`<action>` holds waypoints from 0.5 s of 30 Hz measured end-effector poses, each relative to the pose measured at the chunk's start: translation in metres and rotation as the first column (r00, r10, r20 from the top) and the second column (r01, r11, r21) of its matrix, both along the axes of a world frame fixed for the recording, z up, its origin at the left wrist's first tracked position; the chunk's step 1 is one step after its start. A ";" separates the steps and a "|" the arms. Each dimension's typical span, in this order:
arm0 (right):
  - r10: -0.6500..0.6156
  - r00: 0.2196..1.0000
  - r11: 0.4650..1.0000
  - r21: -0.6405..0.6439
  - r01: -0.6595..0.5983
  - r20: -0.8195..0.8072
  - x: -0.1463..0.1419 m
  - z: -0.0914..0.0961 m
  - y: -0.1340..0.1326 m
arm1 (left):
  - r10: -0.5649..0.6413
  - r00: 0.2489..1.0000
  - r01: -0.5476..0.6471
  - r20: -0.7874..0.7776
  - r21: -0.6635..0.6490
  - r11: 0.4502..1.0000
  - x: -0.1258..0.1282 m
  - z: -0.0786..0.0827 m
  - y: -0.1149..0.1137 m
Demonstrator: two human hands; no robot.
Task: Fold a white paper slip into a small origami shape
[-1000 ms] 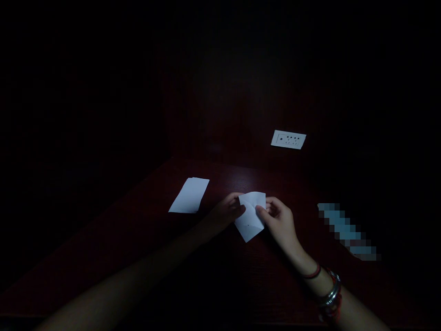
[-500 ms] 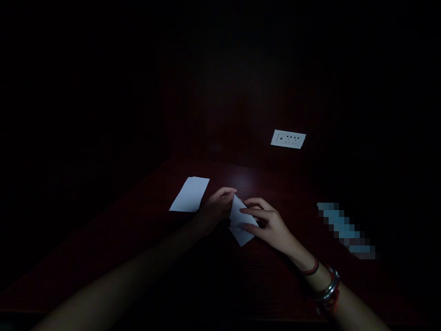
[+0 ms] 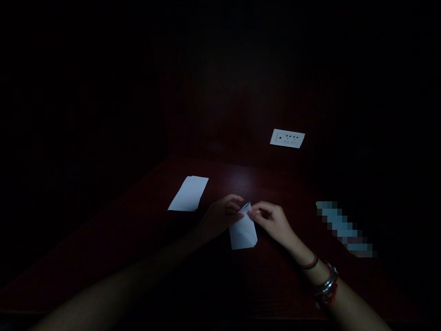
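A small folded piece of white paper (image 3: 243,232) lies on the dark red-brown table (image 3: 268,285), narrowing to a point at its far end. My left hand (image 3: 220,217) is closed with its fingers pinching the paper's top left edge. My right hand (image 3: 270,219) pinches the same pointed tip from the right side, fingers curled. Bangles and a red thread show on my right wrist. The scene is very dark.
A second folded white sheet (image 3: 189,194) lies flat on the table to the left of my hands. A white wall socket plate (image 3: 287,138) is on the dark panel behind. A blurred pale strip (image 3: 344,228) lies at the right.
The paper has been folded down from a wider, raised shape into a narrow pointed one lying flat. Both hands have come together at its far tip.
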State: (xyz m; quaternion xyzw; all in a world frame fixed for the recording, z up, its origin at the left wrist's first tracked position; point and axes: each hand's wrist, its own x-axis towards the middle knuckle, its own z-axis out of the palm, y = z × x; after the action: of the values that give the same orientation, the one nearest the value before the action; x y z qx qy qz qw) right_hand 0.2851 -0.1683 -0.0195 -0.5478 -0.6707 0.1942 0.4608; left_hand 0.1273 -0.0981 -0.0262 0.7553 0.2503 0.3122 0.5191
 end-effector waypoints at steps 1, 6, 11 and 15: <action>-0.004 1.000 1.000 0.007 0.004 0.015 0.000 0.000 0.000 | -0.017 1.000 0.017 -0.012 0.002 1.000 0.000 0.001 0.000; 0.007 0.999 1.000 -0.025 -0.008 -0.041 0.001 -0.004 0.001 | -0.054 0.996 0.058 -0.066 0.057 0.997 -0.002 0.010 -0.002; -0.001 1.000 0.999 -0.035 0.002 0.026 -0.003 -0.006 0.000 | 0.042 0.997 -0.019 -0.067 0.323 0.946 0.000 0.016 -0.008; -0.006 0.998 1.000 0.001 0.006 0.066 -0.009 -0.001 -0.003 | 0.069 0.995 -0.034 -0.075 0.398 0.917 0.003 0.018 -0.010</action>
State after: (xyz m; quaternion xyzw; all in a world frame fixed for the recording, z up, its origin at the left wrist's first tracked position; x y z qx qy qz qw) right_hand 0.2762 -0.1708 -0.0207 -0.5557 -0.6839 0.1746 0.4392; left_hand 0.1301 -0.1083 -0.0085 0.8507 0.2243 0.3365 0.3357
